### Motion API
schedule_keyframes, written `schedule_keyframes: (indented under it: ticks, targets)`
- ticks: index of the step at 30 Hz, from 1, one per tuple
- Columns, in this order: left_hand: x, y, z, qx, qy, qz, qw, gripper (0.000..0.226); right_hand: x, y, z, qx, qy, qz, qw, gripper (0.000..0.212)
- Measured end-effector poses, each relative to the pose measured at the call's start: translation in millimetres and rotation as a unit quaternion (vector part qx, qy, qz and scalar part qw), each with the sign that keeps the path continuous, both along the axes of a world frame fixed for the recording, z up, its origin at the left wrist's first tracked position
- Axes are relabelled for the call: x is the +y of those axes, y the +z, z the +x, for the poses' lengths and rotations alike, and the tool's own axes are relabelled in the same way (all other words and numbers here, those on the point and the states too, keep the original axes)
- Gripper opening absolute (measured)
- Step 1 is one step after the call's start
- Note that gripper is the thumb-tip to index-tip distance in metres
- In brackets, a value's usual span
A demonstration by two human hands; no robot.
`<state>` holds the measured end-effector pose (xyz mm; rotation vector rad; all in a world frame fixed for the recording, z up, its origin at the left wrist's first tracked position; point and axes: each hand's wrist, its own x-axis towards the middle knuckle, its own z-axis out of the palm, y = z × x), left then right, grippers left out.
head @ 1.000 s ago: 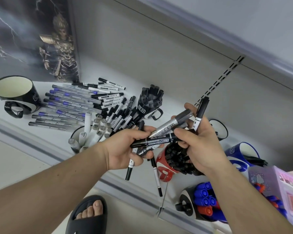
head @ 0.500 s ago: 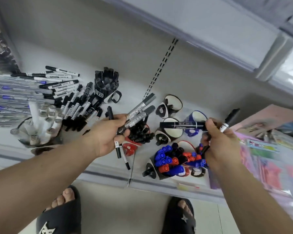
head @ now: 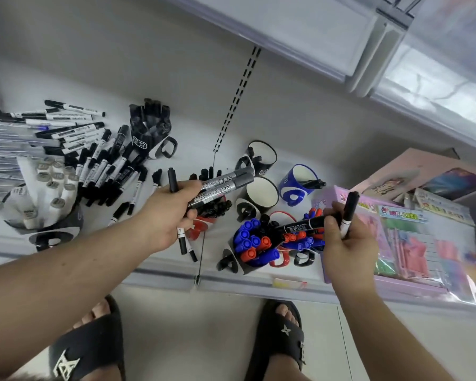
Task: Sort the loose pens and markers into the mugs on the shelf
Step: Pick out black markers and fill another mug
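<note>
My left hand (head: 167, 215) grips a bundle of markers: two grey board markers (head: 221, 187) point up to the right, and thin black pens stick out above and below the fist. My right hand (head: 346, 237) holds a black marker (head: 300, 226) with its tip lowered over the mug of blue and red markers (head: 254, 250), plus a slim black-capped pen (head: 348, 213) standing upright. Loose black markers (head: 107, 166) lie piled on the white shelf (head: 193, 149). An empty black mug (head: 260, 196) stands between my hands, behind it a blue mug (head: 297, 185).
A black mug of black markers (head: 151, 130) stands at the back, a mug of white markers (head: 47, 199) at the left, a red mug (head: 208, 215) under my left hand. Grey pens (head: 8, 141) lie far left. Pink stationery packs (head: 396, 237) fill the right. The shelf lip (head: 160, 279) runs along the front.
My right hand has dropped from beside the blue mug to the blue-and-red marker mug, tilting its black marker down into it. The left hand keeps its bundle; the view shifted slightly.
</note>
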<state>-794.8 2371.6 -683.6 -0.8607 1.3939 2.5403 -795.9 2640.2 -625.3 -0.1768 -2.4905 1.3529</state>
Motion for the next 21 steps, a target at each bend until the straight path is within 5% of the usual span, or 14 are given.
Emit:
schedule_keyframes:
  ticks: [7, 12, 17, 21]
  targets:
    - [-4.0, -3.1, 3.7, 0.007, 0.001, 0.039, 0.999, 0.013, -6.2, -22.8, -6.1, -0.037, 0.059, 0.178, 0.982, 0.024]
    - [-5.6, -4.1, 3.8, 0.007, 0.01, 0.059, 0.998, 0.013, -24.7, -35.2, 0.1, -0.076, 0.044, 0.115, 0.989, 0.02]
    - [-5.6, -4.7, 5.4, 0.008, 0.009, 0.066, 0.998, 0.016, -26.9, -64.4, 4.6, -0.065, 0.087, 0.231, 0.967, 0.021]
    - [-6.6, -6.0, 3.7, 0.01, 0.01, 0.07, 0.997, 0.016, -24.1, -66.2, 1.6, -0.122, 0.102, 0.231, 0.96, 0.034]
